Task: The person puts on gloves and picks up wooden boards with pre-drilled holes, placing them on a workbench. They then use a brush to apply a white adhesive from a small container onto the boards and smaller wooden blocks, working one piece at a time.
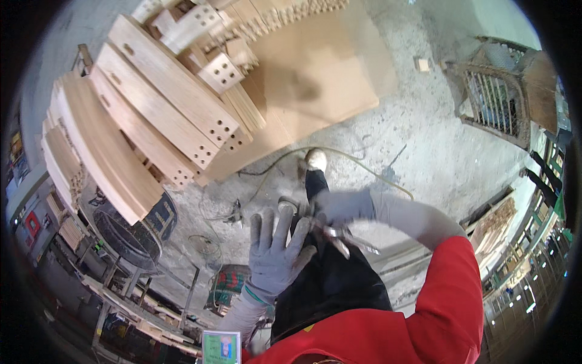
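Observation:
My left hand [274, 252], in a grey glove, is raised in front of my dark trousers with its fingers spread and nothing in it. To its right, my right hand [342, 208], also gloved in grey, is smeared by motion. From its underside sticks out a shiny metal hand tool [339, 238] with two narrow prongs, too blurred to tell its kind. The right hand appears closed on this tool, though its fingers are hard to make out. Both hands are apart from the wood. Planks [163, 91] with drilled holes at their ends lie stacked at the far left.
A flat cardboard sheet [315, 73] lies beside the planks. A thin hose [357, 159] curves over the concrete floor in front of my shoe [316, 159]. A slatted crate [494, 97] stands far right, a dark round bin [130, 236] at left, and a metal-framed rack [142, 303] lower left.

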Demonstrator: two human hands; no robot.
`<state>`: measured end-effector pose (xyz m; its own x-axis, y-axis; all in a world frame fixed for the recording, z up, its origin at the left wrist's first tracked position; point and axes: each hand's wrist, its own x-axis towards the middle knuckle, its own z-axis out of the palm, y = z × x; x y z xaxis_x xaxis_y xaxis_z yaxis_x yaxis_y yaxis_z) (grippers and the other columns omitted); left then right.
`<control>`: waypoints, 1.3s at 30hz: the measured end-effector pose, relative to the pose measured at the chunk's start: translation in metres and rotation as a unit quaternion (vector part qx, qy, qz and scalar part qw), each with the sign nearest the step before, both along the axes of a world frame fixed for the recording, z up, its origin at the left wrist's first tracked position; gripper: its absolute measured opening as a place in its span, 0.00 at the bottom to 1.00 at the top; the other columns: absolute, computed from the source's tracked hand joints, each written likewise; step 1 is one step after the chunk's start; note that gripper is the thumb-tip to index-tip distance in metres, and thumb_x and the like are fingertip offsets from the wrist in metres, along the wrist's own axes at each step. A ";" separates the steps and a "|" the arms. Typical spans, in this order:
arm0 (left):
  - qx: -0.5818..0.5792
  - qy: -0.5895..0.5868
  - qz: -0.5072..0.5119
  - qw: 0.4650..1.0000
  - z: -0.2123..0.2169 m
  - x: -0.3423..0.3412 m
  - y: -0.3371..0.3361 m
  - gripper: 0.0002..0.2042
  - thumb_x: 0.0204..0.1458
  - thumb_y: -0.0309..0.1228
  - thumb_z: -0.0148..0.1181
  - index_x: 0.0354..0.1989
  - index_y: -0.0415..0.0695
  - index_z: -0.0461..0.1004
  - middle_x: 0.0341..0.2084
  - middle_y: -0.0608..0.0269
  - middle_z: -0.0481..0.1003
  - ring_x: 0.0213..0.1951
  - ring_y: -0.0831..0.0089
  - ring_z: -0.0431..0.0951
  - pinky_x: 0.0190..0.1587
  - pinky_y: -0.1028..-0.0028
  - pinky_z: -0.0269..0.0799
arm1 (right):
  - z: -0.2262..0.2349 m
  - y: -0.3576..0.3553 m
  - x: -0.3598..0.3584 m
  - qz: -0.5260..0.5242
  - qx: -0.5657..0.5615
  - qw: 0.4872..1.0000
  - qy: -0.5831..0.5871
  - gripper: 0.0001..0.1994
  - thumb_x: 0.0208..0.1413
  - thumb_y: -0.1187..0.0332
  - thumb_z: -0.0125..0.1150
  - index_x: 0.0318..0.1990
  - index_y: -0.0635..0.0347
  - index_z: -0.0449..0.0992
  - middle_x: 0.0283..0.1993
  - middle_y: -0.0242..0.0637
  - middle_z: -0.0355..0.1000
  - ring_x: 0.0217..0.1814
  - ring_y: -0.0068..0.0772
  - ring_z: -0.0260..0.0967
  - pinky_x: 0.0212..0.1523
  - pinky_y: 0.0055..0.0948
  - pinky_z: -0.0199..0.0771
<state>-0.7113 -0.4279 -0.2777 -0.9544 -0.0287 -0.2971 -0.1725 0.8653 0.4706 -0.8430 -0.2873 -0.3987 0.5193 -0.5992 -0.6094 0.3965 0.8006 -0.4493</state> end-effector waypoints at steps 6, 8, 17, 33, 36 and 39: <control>0.133 -0.137 0.041 0.981 0.043 0.026 -0.006 0.29 0.45 0.48 0.61 0.52 0.43 0.65 0.08 0.62 0.67 0.13 0.66 0.71 0.17 0.71 0.63 | 0.107 -0.005 -0.003 -0.112 -0.035 0.993 -0.012 0.14 0.50 0.61 0.59 0.39 0.63 0.72 0.30 0.34 0.72 0.31 0.20 0.67 0.31 0.22 0.68; 0.202 -0.183 0.114 0.955 0.054 0.045 -0.022 0.23 0.45 0.47 0.61 0.46 0.45 0.70 0.11 0.60 0.68 0.15 0.66 0.71 0.19 0.70 0.63 | 0.115 -0.004 -0.019 -0.161 -0.019 0.975 0.152 0.17 0.52 0.60 0.58 0.43 0.61 0.68 0.35 0.32 0.69 0.39 0.17 0.64 0.38 0.22 0.66; 0.074 -0.047 0.163 0.983 0.082 0.087 -0.133 0.09 0.51 0.34 0.56 0.29 0.40 0.73 0.14 0.54 0.67 0.16 0.60 0.68 0.20 0.67 0.60 | 0.194 -0.021 -0.047 0.005 -0.165 0.807 0.567 0.20 0.51 0.51 0.54 0.45 0.54 0.70 0.32 0.43 0.72 0.35 0.46 0.71 0.35 0.39 0.70; 0.074 -0.072 -0.094 0.990 0.166 0.139 -0.219 0.11 0.49 0.40 0.55 0.27 0.44 0.71 0.15 0.59 0.69 0.17 0.61 0.71 0.21 0.66 0.63 | 0.290 -0.107 0.033 0.153 -0.134 0.914 0.352 0.19 0.54 0.52 0.50 0.41 0.59 0.71 0.30 0.49 0.72 0.35 0.52 0.70 0.35 0.43 0.67; 0.067 -0.045 -0.104 0.991 0.160 0.145 -0.221 0.11 0.47 0.40 0.56 0.28 0.43 0.71 0.16 0.60 0.70 0.18 0.64 0.71 0.23 0.67 0.62 | 0.285 -0.103 0.043 0.102 -0.137 0.930 0.325 0.18 0.53 0.55 0.53 0.42 0.60 0.72 0.31 0.49 0.72 0.32 0.48 0.71 0.35 0.41 0.68; 0.049 -0.021 -0.144 0.988 0.145 0.146 -0.220 0.12 0.47 0.41 0.57 0.28 0.44 0.70 0.15 0.61 0.69 0.17 0.63 0.70 0.22 0.68 0.62 | 0.259 -0.094 0.051 0.091 -0.144 0.944 0.282 0.22 0.53 0.54 0.53 0.51 0.59 0.66 0.34 0.48 0.72 0.28 0.39 0.71 0.29 0.36 0.69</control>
<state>-0.5655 -0.6483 -0.1327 -0.9053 0.2731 -0.3255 0.0527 0.8323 0.5519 -0.7924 -0.3818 -0.1398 0.2708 -0.7141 -0.6455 -0.1042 0.6449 -0.7572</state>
